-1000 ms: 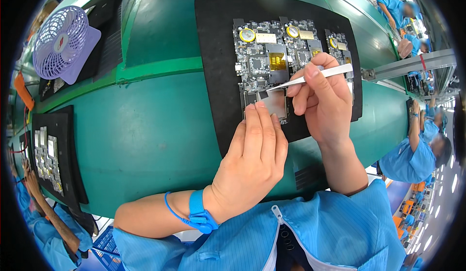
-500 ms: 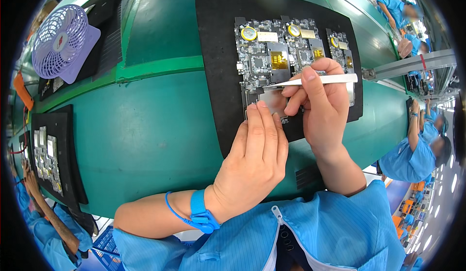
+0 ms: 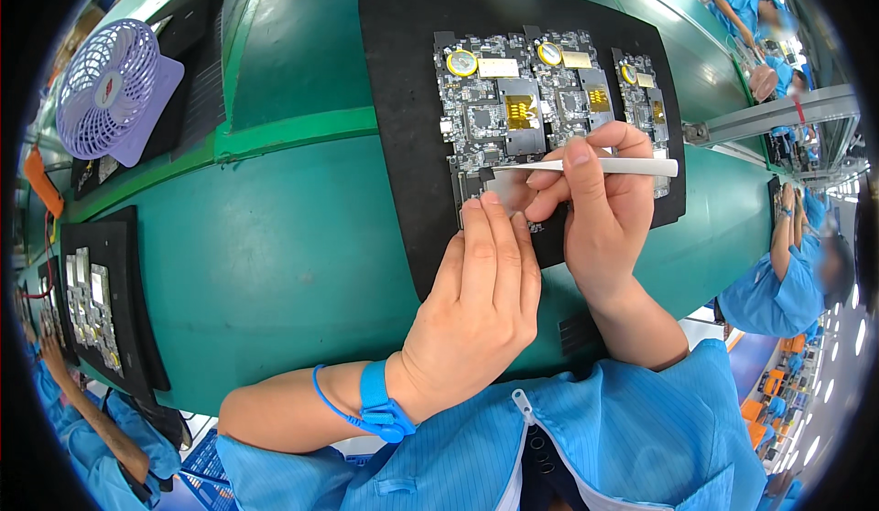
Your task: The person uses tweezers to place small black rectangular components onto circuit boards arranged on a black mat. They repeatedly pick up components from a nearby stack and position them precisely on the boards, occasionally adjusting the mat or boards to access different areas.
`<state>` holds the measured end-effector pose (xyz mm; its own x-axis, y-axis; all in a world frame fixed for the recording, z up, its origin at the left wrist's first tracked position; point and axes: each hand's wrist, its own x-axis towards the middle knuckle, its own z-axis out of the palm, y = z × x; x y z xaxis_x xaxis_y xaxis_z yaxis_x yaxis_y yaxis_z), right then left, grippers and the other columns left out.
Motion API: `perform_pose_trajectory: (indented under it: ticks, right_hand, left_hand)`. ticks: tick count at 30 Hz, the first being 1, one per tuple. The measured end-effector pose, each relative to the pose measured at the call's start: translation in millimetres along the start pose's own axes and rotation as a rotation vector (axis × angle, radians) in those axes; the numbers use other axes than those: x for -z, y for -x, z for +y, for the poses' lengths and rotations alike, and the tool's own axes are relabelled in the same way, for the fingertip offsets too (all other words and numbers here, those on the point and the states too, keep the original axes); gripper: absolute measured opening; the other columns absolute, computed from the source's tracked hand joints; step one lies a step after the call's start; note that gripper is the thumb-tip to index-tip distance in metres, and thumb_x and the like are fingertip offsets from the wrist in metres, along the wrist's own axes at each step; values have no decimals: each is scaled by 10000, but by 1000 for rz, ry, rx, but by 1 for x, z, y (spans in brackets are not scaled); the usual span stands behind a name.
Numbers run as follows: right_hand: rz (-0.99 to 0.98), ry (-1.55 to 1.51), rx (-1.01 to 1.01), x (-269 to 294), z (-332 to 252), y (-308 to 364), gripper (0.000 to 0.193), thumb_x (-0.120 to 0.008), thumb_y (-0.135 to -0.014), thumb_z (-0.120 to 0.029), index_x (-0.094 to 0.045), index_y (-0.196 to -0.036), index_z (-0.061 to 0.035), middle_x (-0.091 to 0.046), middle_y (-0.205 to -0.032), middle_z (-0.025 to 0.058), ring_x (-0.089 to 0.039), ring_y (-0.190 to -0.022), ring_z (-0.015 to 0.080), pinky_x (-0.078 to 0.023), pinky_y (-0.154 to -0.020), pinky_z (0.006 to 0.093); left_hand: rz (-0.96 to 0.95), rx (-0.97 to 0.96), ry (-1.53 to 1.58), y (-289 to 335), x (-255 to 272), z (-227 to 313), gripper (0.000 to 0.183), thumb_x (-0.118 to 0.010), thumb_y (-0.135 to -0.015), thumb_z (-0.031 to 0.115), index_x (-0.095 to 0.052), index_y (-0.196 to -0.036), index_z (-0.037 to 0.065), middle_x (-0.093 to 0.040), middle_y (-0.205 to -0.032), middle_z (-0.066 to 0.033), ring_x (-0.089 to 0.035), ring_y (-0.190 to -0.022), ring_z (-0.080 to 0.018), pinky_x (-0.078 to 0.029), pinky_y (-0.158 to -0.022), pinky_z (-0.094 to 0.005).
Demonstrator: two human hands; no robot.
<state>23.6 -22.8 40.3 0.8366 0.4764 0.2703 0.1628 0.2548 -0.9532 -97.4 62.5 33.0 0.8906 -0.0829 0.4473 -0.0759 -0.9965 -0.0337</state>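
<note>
Three circuit boards lie side by side on a black mat (image 3: 398, 135): a left board (image 3: 467, 99), a middle board (image 3: 569, 99) and a right board (image 3: 644, 99). Each carries a round yellow-rimmed coin cell. My left hand (image 3: 476, 296) rests with straight, closely set fingers, their tips on the lower part of the left board by a shiny silver plate (image 3: 504, 189). My right hand (image 3: 612, 213) pinches white-handled tweezers (image 3: 632, 167), held almost level. Their thin tips point left, at a small black piece (image 3: 486, 174) above the plate; whether they touch is too small to tell.
A purple fan (image 3: 114, 90) stands at the far left of the green table (image 3: 265, 264). Another mat with boards (image 3: 87, 305) lies at the left edge. A metal rail (image 3: 778, 113) is at the right. Other people in blue work on both sides.
The tweezers have turned a little, from slightly slanted to nearly level, and their tips sit slightly farther right on the board. My left hand stays in place. The whole view has shifted slightly.
</note>
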Motion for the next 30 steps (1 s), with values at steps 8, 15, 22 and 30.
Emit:
perform_pose_trajectory:
  ticks: [8, 15, 22, 30]
  right_hand:
    - [-8, 8, 18, 1, 2, 1, 178, -469, -960, -81, -355, -1079, -16, -579, -747, 108, -586, -525, 101, -497, -461, 196]
    - [-3, 17, 49, 1, 4, 0, 175, -471, -957, -74, -356, -1075, -16, -583, -764, 111, -595, -543, 101, -503, -474, 195]
    - [38, -115, 33, 0, -1, 5, 160, -465, -954, -54, -356, -1066, -22, -585, -762, 112, -599, -553, 104, -512, -487, 207]
    - [21, -42, 47, 0, 3, 5, 171, -469, -954, -58, -353, -1075, -25, -585, -756, 112, -595, -542, 103, -506, -481, 206]
  left_hand:
    - [40, 2, -27, 0, -3, 0, 380, -498, -779, 153, -600, -1045, -98, -577, -1080, -295, -558, -1023, -366, -494, -831, -339]
    - [41, 29, 33, -2, -1, -1, 318, -595, -825, 211, -612, -996, -56, -555, -1090, -289, -565, -1002, -366, -512, -779, -363]
    - [21, 13, 29, -2, 1, -1, 348, -566, -801, 189, -603, -1019, -80, -558, -1092, -296, -561, -1007, -366, -500, -801, -357]
    - [43, -4, 13, 0, -2, -2, 399, -503, -766, 147, -601, -1058, -106, -569, -1088, -298, -556, -1019, -362, -494, -829, -335]
